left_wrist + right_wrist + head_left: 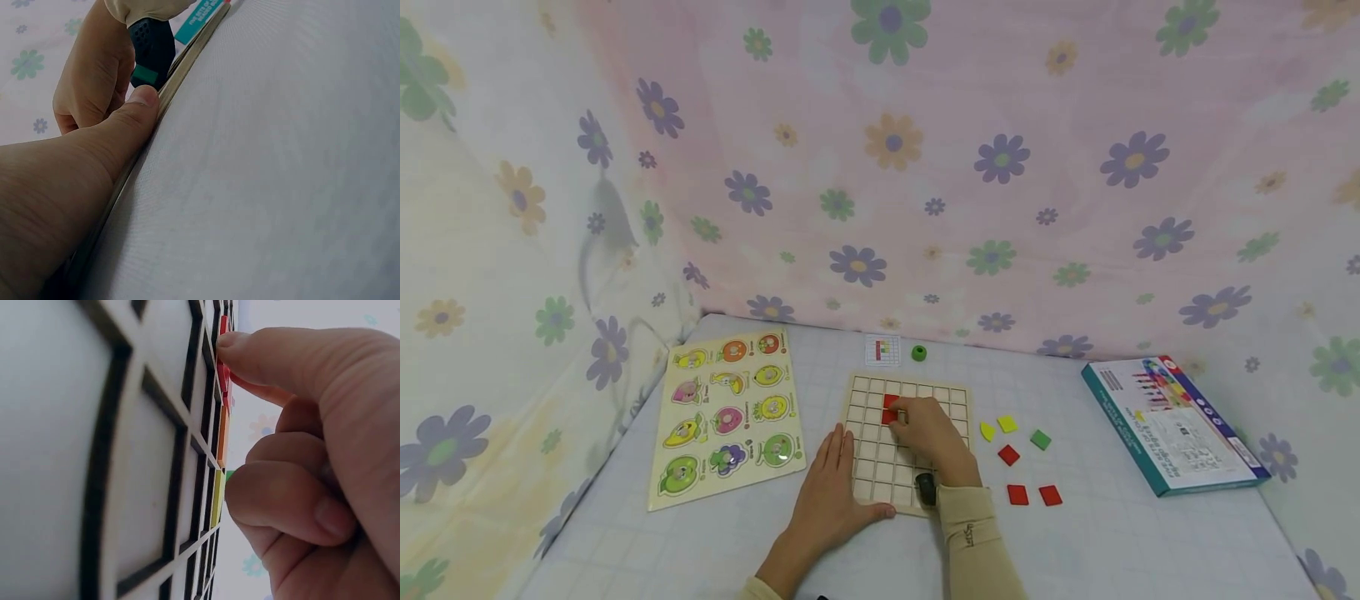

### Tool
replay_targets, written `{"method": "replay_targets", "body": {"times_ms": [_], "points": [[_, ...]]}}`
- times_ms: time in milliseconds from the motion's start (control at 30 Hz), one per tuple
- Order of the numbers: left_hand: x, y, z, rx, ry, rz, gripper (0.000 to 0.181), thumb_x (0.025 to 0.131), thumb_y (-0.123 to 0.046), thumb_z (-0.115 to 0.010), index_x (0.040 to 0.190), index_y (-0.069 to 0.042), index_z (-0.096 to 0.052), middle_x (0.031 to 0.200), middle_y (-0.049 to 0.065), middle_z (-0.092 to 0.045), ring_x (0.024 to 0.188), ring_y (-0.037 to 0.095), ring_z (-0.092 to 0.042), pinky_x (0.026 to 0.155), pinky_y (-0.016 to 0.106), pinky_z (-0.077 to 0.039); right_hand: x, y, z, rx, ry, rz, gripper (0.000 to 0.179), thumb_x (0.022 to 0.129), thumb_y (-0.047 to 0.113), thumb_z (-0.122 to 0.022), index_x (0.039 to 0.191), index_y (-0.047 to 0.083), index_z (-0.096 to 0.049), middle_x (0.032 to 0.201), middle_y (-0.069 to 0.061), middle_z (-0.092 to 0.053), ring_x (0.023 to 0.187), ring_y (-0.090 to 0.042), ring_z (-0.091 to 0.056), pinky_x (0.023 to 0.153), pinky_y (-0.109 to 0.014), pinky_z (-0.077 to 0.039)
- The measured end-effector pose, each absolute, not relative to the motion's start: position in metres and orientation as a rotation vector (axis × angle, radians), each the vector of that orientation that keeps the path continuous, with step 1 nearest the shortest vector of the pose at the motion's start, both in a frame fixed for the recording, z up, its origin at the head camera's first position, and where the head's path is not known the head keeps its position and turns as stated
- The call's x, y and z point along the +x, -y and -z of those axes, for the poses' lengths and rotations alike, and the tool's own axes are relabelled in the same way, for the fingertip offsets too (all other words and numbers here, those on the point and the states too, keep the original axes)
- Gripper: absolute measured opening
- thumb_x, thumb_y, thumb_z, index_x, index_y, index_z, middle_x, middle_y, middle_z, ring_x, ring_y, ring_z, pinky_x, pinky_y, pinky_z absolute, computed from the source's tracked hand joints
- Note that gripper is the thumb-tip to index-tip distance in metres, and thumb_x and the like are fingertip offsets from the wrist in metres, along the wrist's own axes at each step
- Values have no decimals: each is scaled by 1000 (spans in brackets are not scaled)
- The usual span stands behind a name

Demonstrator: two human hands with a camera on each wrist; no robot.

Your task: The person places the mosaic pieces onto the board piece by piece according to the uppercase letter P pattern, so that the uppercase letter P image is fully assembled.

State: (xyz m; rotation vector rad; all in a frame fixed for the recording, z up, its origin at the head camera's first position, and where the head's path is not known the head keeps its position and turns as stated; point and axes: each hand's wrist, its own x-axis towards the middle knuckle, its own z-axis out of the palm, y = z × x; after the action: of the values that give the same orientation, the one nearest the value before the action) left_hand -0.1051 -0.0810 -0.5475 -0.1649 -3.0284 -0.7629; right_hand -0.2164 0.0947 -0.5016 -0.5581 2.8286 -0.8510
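My right hand (925, 429) is over the gridded wooden board (865, 450), thumb and forefinger pinching a red square tile (223, 353) at the grid. More red (887, 417) shows beside these fingertips in the head view. An orange tile (223, 437) and a yellow tile (217, 497) sit on the board in the right wrist view; this hand hides them from the head camera. My left hand (831, 492) lies with straight fingers along the board's left side, its thumb (140, 103) resting at the near edge.
Right of the board lie loose red tiles (1018, 495), yellow pieces (1007, 424) and a green tile (1041, 439). Behind it are a small pattern card (882, 358) and a green bead (919, 353). A fruit puzzle board (748, 433) flanks the left; a flat box (1172, 421) is far right.
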Motion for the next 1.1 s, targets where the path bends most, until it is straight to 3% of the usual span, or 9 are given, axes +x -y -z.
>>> {"method": "replay_targets", "body": {"times_ms": [133,300,433,533,633,800,1100], "points": [[-105,82,547,-164,3028,775,135,65,-84,-73,160,0,-26,170,18,-20,156,37,-23,124,49,-31,-217,-95,503,-548,-2818,877,24,93,13,-71,116,11,-76,59,7,-44,55,-8,-39,51,-23,-31],[-104,82,546,-169,3028,771,135,66,-85,-72,160,1,-27,170,19,-20,156,37,-23,124,49,-32,-217,-99,504,-536,-2814,909,26,92,17,-74,118,14,-76,68,4,-56,62,-10,-45,54,-25,-37],[-104,82,547,-168,3025,763,135,66,-85,-71,160,1,-27,170,20,-20,156,38,-23,124,49,-32,-216,-106,501,-464,-2833,910,31,92,22,-75,121,16,-76,84,0,-70,72,-13,-53,67,-31,-49],[-104,82,547,-167,3026,761,135,66,-85,-71,160,1,-26,170,20,-19,156,38,-22,124,50,-32,-216,-114,498,-378,-2854,875,35,92,27,-76,125,18,-74,95,-1,-73,79,-13,-56,75,-34,-52],[-104,82,546,-168,3029,769,135,66,-86,-70,160,0,-26,170,20,-18,157,38,-22,124,50,-32,-214,-125,495,-333,-2852,879,37,92,28,-76,128,17,-73,83,0,-67,71,-12,-52,66,-31,-48],[-102,82,545,-174,3034,770,135,66,-85,-71,160,1,-26,170,20,-18,157,38,-21,124,51,-31,-207,-148,491,-321,-2826,951,38,93,25,-75,129,13,-71,60,3,-41,54,-12,-32,51,-26,-31],[-103,82,546,-175,3026,781,135,66,-86,-70,160,1,-25,170,20,-17,157,38,-19,125,50,-29,-199,-200,486,-232,-2794,1057,45,95,29,-73,136,12,-66,59,5,-29,51,-11,-25,47,-24,-27]]}}
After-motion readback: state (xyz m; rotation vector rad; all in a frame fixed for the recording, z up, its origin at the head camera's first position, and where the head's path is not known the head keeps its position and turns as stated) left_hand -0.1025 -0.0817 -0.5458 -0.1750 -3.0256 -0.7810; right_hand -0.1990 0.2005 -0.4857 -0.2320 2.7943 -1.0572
